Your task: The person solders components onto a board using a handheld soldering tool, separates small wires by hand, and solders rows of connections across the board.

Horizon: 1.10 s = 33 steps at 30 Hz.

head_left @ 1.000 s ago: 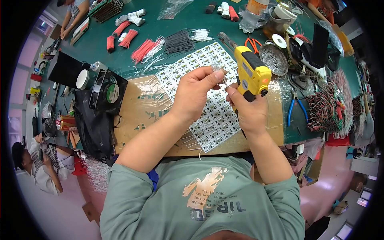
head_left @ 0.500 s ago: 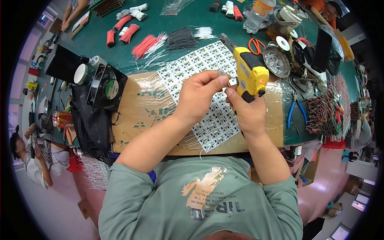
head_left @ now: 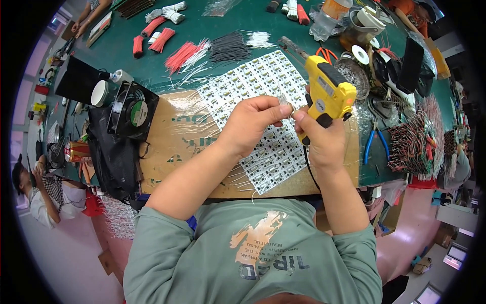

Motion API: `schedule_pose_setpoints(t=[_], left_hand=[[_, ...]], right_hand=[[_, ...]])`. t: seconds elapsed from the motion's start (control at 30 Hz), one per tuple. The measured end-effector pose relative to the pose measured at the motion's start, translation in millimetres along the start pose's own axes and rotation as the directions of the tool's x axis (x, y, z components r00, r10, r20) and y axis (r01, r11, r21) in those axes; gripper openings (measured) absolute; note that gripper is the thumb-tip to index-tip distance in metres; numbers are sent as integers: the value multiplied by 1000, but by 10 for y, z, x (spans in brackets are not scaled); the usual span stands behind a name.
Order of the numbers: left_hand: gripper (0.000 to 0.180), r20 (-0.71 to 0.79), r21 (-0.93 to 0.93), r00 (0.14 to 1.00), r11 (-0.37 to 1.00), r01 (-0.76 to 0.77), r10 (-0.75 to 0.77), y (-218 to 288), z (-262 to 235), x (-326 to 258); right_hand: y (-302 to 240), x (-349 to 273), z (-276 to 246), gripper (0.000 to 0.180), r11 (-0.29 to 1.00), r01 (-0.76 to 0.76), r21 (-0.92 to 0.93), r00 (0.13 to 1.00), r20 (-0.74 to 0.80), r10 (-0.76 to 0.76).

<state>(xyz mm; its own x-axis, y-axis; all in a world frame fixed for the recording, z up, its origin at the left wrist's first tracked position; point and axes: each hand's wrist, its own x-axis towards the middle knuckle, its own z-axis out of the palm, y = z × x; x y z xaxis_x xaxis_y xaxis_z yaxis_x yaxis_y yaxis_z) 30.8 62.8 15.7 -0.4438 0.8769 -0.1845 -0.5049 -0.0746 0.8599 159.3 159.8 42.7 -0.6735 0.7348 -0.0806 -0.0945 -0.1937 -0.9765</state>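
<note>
My right hand (head_left: 324, 144) is wrapped round the handle of a yellow and black soldering gun (head_left: 328, 93). Its greyish shaft (head_left: 293, 46) points up and to the left, and a black cord hangs below. Close beside it, my left hand (head_left: 245, 124) pinches a small clear piece (head_left: 282, 99) between thumb and fingertips; its exact kind does not show. The fingertips of both hands nearly meet. Under them lies a white panel of small circuit boards (head_left: 276, 167), with white wires sticking out along its left edge.
The panel rests on brown cardboard (head_left: 167, 167) over a green table. Red, black (head_left: 230, 47) and white cut wires lie beyond. A fan (head_left: 132, 112) stands left; blue pliers (head_left: 376, 142), a metal dish (head_left: 354, 76) and wire bundles (head_left: 412, 144) lie right. Other people work nearby.
The soldering gun and my right hand have shifted a little to the right and toward me. My left hand has moved slightly down, still pinching the small clear piece.
</note>
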Motion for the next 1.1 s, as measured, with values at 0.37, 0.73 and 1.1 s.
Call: schedule_pose_setpoints(t=[0.37, 0.73, 1.1], left_hand=[[16, 81, -254, 995, 964, 84, -65, -74, 1, -3], [17, 102, -209, 993, 975, 77, -57, -75, -45, 5], [11, 339, 805, 896, 405, -434, 287, -61, 84, -124]], right_hand=[[-9, 3, 2, 18, 996, -79, 28, 995, 69, 77], [51, -9, -2, 23, 994, -65, -89, 995, 75, 72], [-294, 326, -104, 30, 952, 115, -283, 992, -19, -126]])
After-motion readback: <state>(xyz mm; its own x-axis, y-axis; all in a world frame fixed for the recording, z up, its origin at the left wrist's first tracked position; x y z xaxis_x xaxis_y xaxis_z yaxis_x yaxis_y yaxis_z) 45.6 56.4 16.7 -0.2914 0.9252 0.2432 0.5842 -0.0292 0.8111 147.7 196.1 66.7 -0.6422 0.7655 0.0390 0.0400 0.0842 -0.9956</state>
